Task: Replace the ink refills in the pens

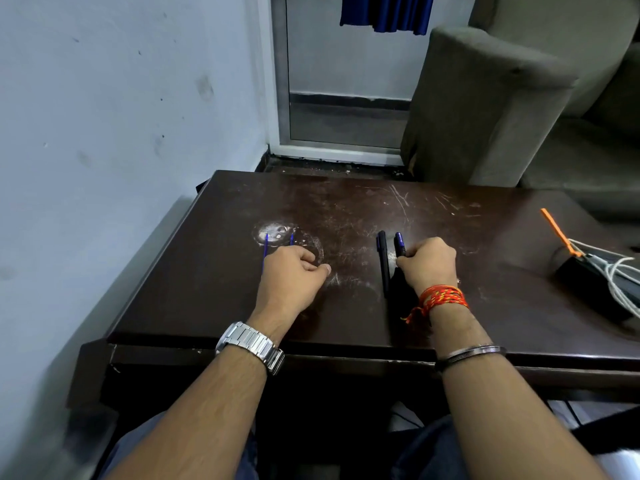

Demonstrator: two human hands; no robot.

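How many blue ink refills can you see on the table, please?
2: one left of the left hand, one poking out beyond its knuckles. More may be hidden under it.

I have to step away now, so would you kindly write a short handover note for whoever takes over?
Left hand: curled over two blue refills lying on the table; whether it grips them is unclear.
Right hand: closed on the blue-banded pen.
The black pen lies just to its left, untouched.
Done: nothing visibly; both pens look assembled.
Left: open each pen and swap in the refills.
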